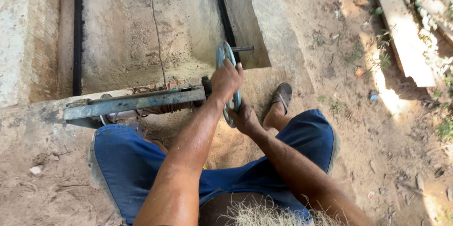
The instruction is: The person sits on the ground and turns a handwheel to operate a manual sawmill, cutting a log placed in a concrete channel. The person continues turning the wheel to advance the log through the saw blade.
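Both hands on a blue handwheel at the end of a blue metal beam.

The wheel stands on edge, seen nearly edge-on, with a dark crank handle jutting right from its top; its axle runs along the beam, left to right. Left hand is clenched over the upper rim, right hand wrapped round the lower rim. Behind lies a concrete trough holding pale sandy residue, dark belts along both sides. A sandalled foot rests on dirt to the right.

An outdoor work yard: sandy ground, concrete trough, weathered plank
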